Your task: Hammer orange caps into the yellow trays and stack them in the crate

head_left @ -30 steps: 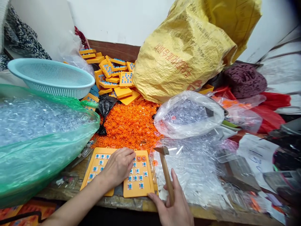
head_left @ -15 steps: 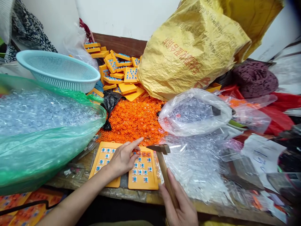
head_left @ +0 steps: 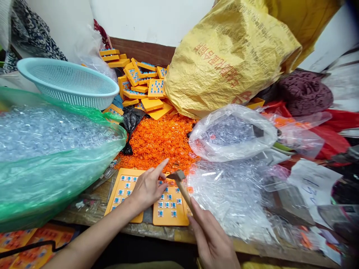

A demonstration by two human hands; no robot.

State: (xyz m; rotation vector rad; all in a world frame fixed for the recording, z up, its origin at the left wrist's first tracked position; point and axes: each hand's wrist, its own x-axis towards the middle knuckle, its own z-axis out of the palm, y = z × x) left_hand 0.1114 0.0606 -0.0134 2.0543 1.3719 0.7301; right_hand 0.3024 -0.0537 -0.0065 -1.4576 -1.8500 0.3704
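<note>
My right hand (head_left: 214,235) is wrapped round the wooden handle of a hammer (head_left: 183,188). The hammer's dark metal head hangs over the top edge of the right-hand yellow panel (head_left: 168,219), close to my left fingertips. My left hand (head_left: 148,185) hovers over the panels' upper part, index finger stretched forward and thumb apart from it; its curled fingers are partly hidden. Small blue-centred clear pieces sit in rows on this panel, with a few orange caps near its top. A second yellow panel (head_left: 112,201) lies to the left, partly covered by my left hand and forearm.
Loose orange caps (head_left: 159,138) are heaped behind the panels. A green bag (head_left: 70,172) of clear pieces and a blue basket (head_left: 70,84) are at left. On the right lie clear plastic pieces (head_left: 230,198) and a white bag (head_left: 232,151). A yellow sack (head_left: 224,63) leans behind.
The hammer has swung left, its head now over the panel's top and nearer my left fingers. My left hand has shifted slightly, with the index finger pointing more upward.
</note>
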